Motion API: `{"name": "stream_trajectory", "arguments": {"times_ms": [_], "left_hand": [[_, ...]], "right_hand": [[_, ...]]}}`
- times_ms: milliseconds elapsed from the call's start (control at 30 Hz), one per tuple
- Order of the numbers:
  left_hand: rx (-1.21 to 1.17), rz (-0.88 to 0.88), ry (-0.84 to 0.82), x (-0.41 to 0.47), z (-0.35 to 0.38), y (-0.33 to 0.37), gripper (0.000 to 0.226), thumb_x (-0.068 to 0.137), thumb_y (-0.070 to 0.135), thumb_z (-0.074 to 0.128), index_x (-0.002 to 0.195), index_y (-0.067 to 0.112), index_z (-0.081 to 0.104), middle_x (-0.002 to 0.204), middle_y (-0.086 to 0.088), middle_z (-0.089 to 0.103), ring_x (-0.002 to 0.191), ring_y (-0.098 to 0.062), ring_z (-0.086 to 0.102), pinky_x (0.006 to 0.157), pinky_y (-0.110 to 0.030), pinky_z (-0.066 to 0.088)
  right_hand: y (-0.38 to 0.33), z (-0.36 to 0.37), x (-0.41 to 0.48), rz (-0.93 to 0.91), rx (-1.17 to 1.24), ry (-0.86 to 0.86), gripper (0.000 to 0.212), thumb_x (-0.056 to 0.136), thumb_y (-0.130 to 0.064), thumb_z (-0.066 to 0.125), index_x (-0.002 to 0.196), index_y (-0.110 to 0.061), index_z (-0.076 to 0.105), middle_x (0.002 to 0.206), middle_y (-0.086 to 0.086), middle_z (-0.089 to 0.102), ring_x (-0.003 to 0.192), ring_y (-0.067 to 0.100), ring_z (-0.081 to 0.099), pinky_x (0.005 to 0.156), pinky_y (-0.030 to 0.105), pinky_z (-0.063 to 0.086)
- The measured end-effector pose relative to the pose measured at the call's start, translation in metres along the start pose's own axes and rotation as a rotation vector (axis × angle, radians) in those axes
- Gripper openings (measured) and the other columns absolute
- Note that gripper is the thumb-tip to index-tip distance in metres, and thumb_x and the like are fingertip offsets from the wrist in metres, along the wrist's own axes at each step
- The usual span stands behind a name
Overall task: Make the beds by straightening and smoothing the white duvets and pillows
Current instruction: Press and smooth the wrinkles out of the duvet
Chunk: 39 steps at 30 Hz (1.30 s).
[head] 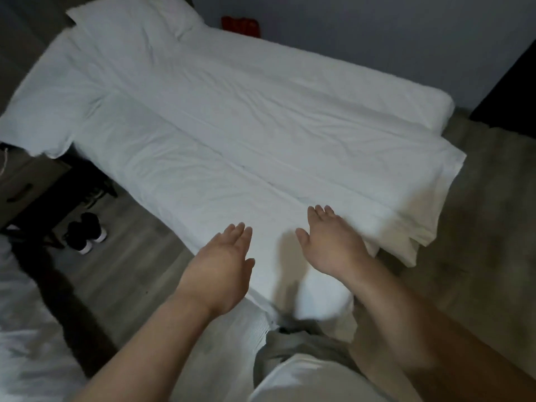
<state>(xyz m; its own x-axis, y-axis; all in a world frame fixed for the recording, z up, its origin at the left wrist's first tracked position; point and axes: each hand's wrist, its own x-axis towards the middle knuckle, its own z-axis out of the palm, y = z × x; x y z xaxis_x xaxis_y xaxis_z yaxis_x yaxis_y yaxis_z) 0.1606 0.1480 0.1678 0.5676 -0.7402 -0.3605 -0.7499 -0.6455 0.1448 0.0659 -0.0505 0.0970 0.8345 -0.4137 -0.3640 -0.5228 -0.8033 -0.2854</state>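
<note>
A white duvet [246, 134] lies spread over the bed, with long creases running down its middle and a folded edge at the foot on the right. A white pillow [136, 21] lies at the head, top left. My left hand [220, 265] hovers over the near edge of the duvet, fingers straight and together, palm down. My right hand [330, 242] is flat, fingers straight, at the duvet's near corner by the foot; whether it touches the cloth I cannot tell. Neither hand holds anything.
A second white bed [26, 329] shows at the bottom left. Between the beds stand a dark nightstand [32, 184] and a pair of black shoes [85, 233] on the grey floor. A red object [239, 26] sits against the far wall. Carpet [478, 227] lies right of the bed.
</note>
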Motion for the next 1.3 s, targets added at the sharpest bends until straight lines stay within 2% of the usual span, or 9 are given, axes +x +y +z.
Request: {"name": "stream_trajectory", "arguments": {"times_ms": [333, 500, 667, 733, 833, 1000, 1100, 1233, 1300], "left_hand": [[0.203, 0.301, -0.215, 0.209, -0.023, -0.073, 0.062, 0.109, 0.034, 0.029, 0.162, 0.013, 0.006, 0.17, -0.003, 0.002, 0.157, -0.017, 0.001, 0.124, -0.027, 0.003], [0.233, 0.533, -0.144, 0.347, 0.023, -0.067, 0.059, 0.109, 0.036, 0.028, 0.161, 0.008, 0.018, 0.168, -0.01, 0.016, 0.155, -0.026, 0.012, 0.124, -0.035, 0.008], [0.15, 0.749, -0.042, 0.469, 0.126, -0.032, 0.063, 0.106, 0.037, 0.015, 0.154, -0.001, 0.032, 0.162, -0.02, 0.031, 0.152, -0.036, 0.023, 0.125, -0.046, 0.016], [0.126, 0.832, 0.037, 0.498, 0.168, -0.016, 0.063, 0.104, 0.035, 0.02, 0.151, 0.0, 0.039, 0.159, -0.021, 0.036, 0.15, -0.037, 0.027, 0.124, -0.048, 0.02], [0.082, 0.818, 0.188, 0.519, 0.226, -0.003, 0.06, 0.104, 0.036, 0.033, 0.154, 0.003, 0.036, 0.163, -0.017, 0.028, 0.153, -0.033, 0.021, 0.125, -0.048, 0.017], [0.172, 0.761, 0.307, 0.544, 0.302, -0.015, 0.069, 0.103, 0.042, 0.026, 0.161, 0.008, 0.009, 0.169, -0.012, 0.004, 0.157, -0.027, 0.001, 0.127, -0.044, -0.002], [0.182, 0.746, 0.341, 0.548, 0.311, -0.014, 0.071, 0.103, 0.042, 0.025, 0.161, 0.008, 0.002, 0.17, -0.012, 0.0, 0.157, -0.027, -0.002, 0.126, -0.044, -0.006], [0.179, 0.756, 0.329, 0.544, 0.303, -0.014, 0.072, 0.103, 0.04, 0.028, 0.161, 0.005, 0.005, 0.169, -0.013, 0.004, 0.157, -0.029, 0.0, 0.127, -0.047, 0.0], [0.171, 0.755, 0.326, 0.543, 0.302, -0.012, 0.072, 0.102, 0.039, 0.029, 0.161, 0.005, 0.006, 0.169, -0.013, 0.004, 0.157, -0.029, -0.001, 0.126, -0.047, 0.0]], "right_hand": [[0.007, -0.003, 0.139, 0.284, 0.107, -0.019, 0.066, 0.108, -0.039, 0.032, 0.159, -0.002, 0.015, 0.166, 0.016, 0.02, 0.154, 0.032, 0.015, 0.123, 0.041, 0.02], [0.028, 0.049, 0.202, 0.453, 0.257, -0.013, 0.062, 0.109, -0.035, 0.03, 0.159, -0.002, 0.014, 0.167, 0.016, 0.017, 0.154, 0.032, 0.014, 0.124, 0.043, 0.018], [0.08, 0.112, 0.273, 0.595, 0.358, 0.309, 0.058, 0.11, -0.031, 0.025, 0.16, -0.003, 0.018, 0.167, 0.017, 0.015, 0.156, 0.032, 0.011, 0.125, 0.049, 0.014], [0.109, 0.136, 0.295, 0.658, 0.278, 0.46, 0.057, 0.109, -0.029, 0.029, 0.159, -0.004, 0.022, 0.167, 0.017, 0.019, 0.155, 0.033, 0.014, 0.125, 0.05, 0.016], [0.14, 0.182, 0.315, 0.699, 0.124, 0.502, 0.061, 0.108, -0.037, 0.029, 0.161, -0.007, 0.02, 0.168, 0.013, 0.018, 0.156, 0.029, 0.013, 0.125, 0.053, 0.015], [0.154, 0.257, 0.346, 0.747, -0.044, 0.557, 0.067, 0.107, -0.045, 0.025, 0.163, -0.012, 0.008, 0.17, 0.006, 0.006, 0.157, 0.021, 0.002, 0.126, 0.05, 0.006], [0.158, 0.259, 0.353, 0.749, -0.045, 0.558, 0.068, 0.106, -0.045, 0.028, 0.163, -0.011, 0.011, 0.17, 0.007, 0.007, 0.157, 0.022, 0.004, 0.126, 0.05, 0.007], [0.181, 0.246, 0.315, 0.611, -0.129, 0.512, 0.071, 0.106, -0.054, 0.028, 0.162, -0.012, 0.018, 0.169, 0.006, 0.014, 0.157, 0.019, 0.009, 0.125, 0.051, 0.008], [0.21, 0.246, 0.278, 0.675, -0.168, 0.504, 0.072, 0.106, -0.056, 0.027, 0.162, -0.012, 0.018, 0.169, 0.005, 0.015, 0.157, 0.017, 0.01, 0.126, 0.05, 0.008]]}}
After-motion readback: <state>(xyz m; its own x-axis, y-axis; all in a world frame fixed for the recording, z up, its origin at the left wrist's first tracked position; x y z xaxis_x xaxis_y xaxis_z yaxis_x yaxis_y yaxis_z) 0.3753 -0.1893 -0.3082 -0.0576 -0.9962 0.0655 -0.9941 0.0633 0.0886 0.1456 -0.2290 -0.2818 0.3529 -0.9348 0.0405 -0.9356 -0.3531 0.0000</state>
